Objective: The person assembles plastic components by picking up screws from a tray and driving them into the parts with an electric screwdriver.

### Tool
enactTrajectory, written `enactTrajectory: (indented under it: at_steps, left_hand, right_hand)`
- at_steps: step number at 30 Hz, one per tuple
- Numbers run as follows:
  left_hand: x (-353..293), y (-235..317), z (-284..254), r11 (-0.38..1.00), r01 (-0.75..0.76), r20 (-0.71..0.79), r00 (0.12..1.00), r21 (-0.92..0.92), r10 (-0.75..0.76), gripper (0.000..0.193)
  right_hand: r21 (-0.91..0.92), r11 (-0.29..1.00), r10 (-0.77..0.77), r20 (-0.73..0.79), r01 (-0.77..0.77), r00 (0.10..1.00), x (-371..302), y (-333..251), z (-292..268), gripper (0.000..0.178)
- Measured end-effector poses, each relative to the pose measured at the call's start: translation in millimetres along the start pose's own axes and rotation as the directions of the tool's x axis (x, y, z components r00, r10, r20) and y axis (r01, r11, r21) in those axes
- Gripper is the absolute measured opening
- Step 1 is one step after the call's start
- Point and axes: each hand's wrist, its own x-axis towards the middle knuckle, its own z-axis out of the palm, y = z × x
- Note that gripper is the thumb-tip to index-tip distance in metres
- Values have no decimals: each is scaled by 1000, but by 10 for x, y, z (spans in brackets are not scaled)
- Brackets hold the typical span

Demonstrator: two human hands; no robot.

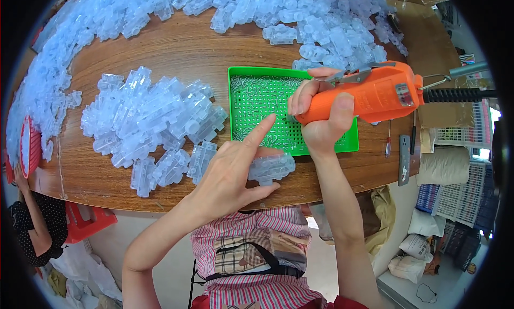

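Note:
My right hand (321,113) is wrapped round an orange electric screwdriver (369,95), whose cable leads off to the right. The driver's front end is over a green perforated tray (233,95) of small silvery screws (262,97); its tip is hidden by my fingers. At the near side of the tray my left hand (227,167) has a clear plastic part (273,169) between thumb and a finger behind it. The left index finger is stretched out over the screws. Beside that hand, to its left, lies a heap of similar clear parts (155,113).
More clear parts (321,25) are piled along the table's far and left edges. A small screwdriver (388,143) and a dark grey flat object (404,159) lie at the right. Another person's arm (32,207) is at the far left, by a red basket (32,146).

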Motion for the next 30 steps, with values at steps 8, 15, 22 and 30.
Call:
enactTrajectory:
  at_steps: [8, 15, 22, 30]
  left_hand:
    - [-8, -62, 43, 1000, -24, -33, 999, 17, 25, 105]
    - [3, -77, 25, 999, -3, -43, 999, -43, 1, 105]
    - [-24, -92, 8, 996, 7, -23, 1000, -92, -9, 101]
    - [-28, -106, 50, 993, -65, -91, 994, -95, 56, 91]
  right_hand:
    - [-21, 1000, -22, 54, 23, 998, -32, -32, -18, 65]
    - [48, 999, 0, 111, -5, 994, -40, -272, 0, 78]
    - [290, 955, -163, 359, 56, 919, -466, -877, 141, 78]
    - [200, 979, -12, 283, -47, 959, -554, -823, 237, 58]
